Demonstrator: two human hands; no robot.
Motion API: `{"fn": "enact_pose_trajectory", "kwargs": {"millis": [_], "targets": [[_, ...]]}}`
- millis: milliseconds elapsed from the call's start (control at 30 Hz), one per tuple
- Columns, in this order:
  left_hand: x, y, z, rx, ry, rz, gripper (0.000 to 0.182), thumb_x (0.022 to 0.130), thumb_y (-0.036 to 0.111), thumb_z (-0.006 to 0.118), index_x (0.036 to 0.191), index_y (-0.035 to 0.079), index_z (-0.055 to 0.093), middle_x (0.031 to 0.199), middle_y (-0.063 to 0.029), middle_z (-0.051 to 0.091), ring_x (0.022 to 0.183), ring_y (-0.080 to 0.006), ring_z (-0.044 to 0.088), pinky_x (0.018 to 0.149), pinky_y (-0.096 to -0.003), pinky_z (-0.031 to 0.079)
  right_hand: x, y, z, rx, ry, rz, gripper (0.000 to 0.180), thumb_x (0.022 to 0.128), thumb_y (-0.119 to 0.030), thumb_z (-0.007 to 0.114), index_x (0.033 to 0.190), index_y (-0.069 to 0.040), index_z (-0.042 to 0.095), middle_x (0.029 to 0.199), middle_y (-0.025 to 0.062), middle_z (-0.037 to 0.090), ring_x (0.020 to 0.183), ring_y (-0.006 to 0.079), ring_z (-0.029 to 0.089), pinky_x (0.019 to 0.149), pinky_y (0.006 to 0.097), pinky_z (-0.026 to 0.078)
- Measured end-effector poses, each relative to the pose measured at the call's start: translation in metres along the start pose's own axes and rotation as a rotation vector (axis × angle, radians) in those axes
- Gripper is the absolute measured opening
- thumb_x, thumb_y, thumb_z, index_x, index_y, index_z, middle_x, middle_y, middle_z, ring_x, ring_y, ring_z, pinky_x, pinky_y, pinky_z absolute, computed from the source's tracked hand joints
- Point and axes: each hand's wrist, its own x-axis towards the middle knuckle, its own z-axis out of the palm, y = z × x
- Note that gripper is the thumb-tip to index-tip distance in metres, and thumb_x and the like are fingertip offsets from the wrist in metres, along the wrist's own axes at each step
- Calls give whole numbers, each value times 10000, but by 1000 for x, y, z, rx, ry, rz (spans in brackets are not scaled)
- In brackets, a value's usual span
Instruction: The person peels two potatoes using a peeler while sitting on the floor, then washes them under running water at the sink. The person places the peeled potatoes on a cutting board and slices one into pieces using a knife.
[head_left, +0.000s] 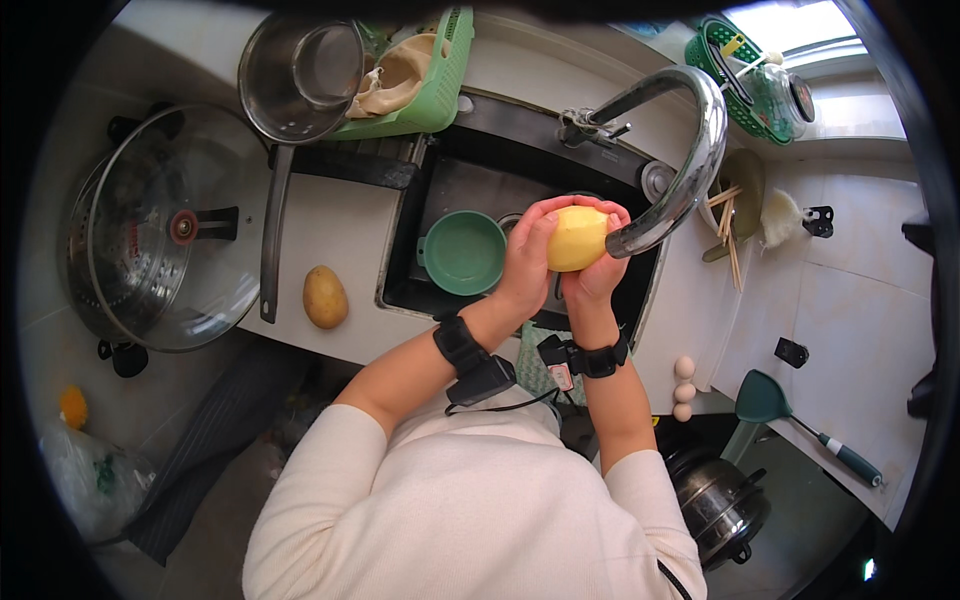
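Note:
Both my hands cup a peeled yellow potato (576, 244) above the sink (480, 176), right at the mouth of the chrome faucet (694, 161). My left hand (534, 259) wraps its left and far side, thumb on top. My right hand (598, 281) supports it from below and the right, partly hidden by the spout and the potato. Whether water runs cannot be made out. A green round bowl (463, 253) sits in the sink to the left of my hands. On the counter left of the sink lies an unpeeled potato (325, 297).
At left stand a steel saucepan (296, 82), a glass-lidded pan (172, 225) and a green basket (427, 97) holding cloth. Several chopsticks (727, 217) rest right of the faucet. Three eggs (683, 390) and a green spatula (772, 405) lie at the right.

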Motion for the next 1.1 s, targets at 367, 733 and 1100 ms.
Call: {"fn": "enact_pose_trajectory", "kwargs": {"millis": [367, 733, 1100], "targets": [[-2, 6, -6, 86, -82, -80, 493, 819, 170, 530, 1268, -16, 442, 1274, -134, 500, 1201, -222, 477, 1039, -363, 363, 6, -5, -8, -55, -89, -41, 202, 882, -207, 546, 969, -27, 566, 1003, 155, 627, 937, 224, 601, 853, 334, 472], [-2, 3, -13, 75, -51, -119, 533, 813, 187, 543, 1291, -10, 415, 1254, -126, 496, 1187, -215, 478, 1030, -360, 366, 6, -9, -4, -128, -52, 29, 155, 897, -146, 534, 964, -9, 567, 979, 146, 626, 915, 209, 595, 839, 328, 466], [-1, 3, -15, 21, -44, -151, 530, 786, 170, 519, 1278, -4, 427, 1230, -120, 504, 1164, -216, 487, 1014, -363, 378, 7, -10, -6, -171, -65, 33, 152, 895, -126, 530, 969, 2, 563, 977, 140, 627, 901, 196, 591, 823, 321, 468]]}}
